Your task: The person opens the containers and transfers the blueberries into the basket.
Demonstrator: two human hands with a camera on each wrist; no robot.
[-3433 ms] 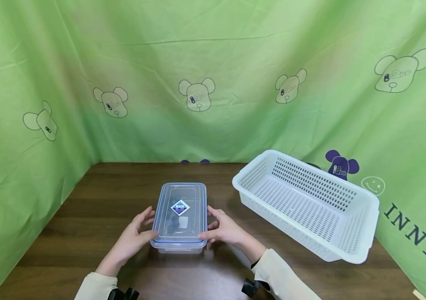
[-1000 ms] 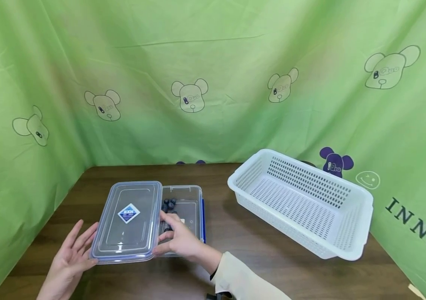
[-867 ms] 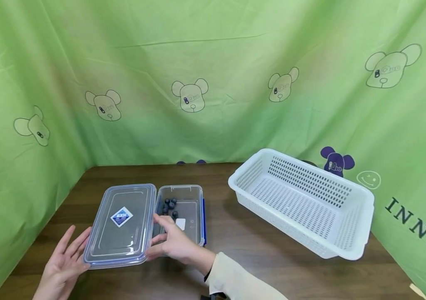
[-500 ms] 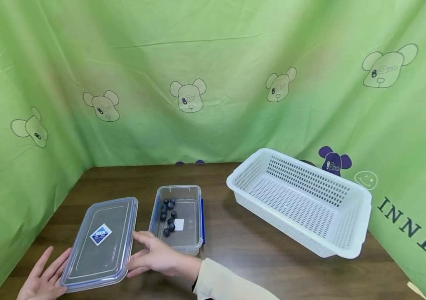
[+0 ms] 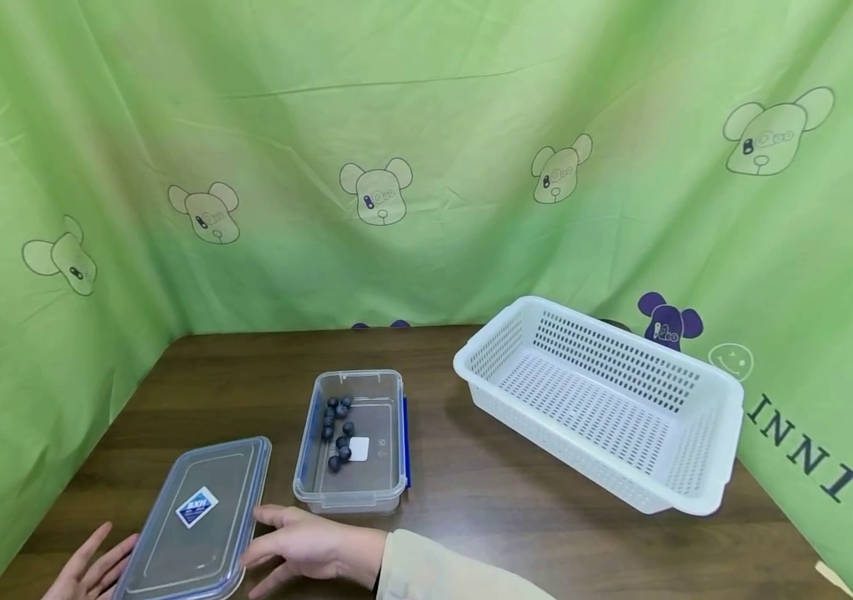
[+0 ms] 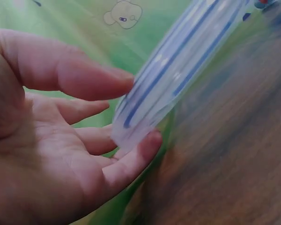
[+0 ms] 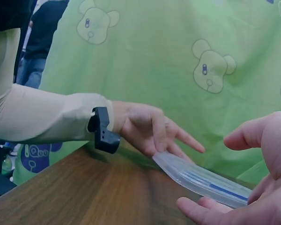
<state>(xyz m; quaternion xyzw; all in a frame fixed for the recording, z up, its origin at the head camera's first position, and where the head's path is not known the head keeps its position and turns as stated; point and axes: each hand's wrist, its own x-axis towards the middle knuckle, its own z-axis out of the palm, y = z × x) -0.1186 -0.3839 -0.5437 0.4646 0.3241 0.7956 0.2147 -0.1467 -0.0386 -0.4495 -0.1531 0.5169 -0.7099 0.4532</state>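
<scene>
Two hands, mine, at the clear lid (image 5: 189, 546), toward eight o'clock in the head view.
My left hand (image 6: 61, 154) grips the lid at its eight o'clock, thumb on the upper edge and a finger beneath; my right hand (image 5: 306, 546) is around three o'clock of it, fingers spread at the rim, and I cannot tell whether they press on it. In the right wrist view the lid slopes, higher at my left hand. At two o'clock from the lid, apart from it, the lidless box (image 5: 381, 425) sits on the brown table (image 5: 584, 542), dark berries (image 5: 328, 433) along its nine o'clock side. Farther off, at three o'clock from the box, stands the white basket (image 5: 569, 454).
</scene>
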